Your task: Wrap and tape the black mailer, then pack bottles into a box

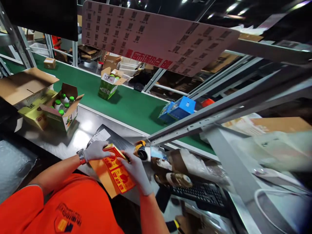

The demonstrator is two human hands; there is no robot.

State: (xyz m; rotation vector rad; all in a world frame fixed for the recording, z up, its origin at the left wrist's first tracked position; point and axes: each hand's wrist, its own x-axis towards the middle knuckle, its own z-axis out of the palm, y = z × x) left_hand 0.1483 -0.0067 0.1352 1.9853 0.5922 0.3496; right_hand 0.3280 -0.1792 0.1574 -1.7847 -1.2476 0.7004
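Glossy steel worktop (80, 130); matt green belt (126, 104); brown cardboard box (24, 85).

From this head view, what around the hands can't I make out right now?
- Orange packet: print too small and blurred to read; the left hand and right hand cover its upper end.
- Dark flat item under the packet: mostly covered by hands and packet.
- Rolls beside the right hand: smeared by blur.
- Keyboard: near part hidden by clutter.
- Right side: blurred, crossed by a metal rail.
- Hanging sign: codes too small to read.
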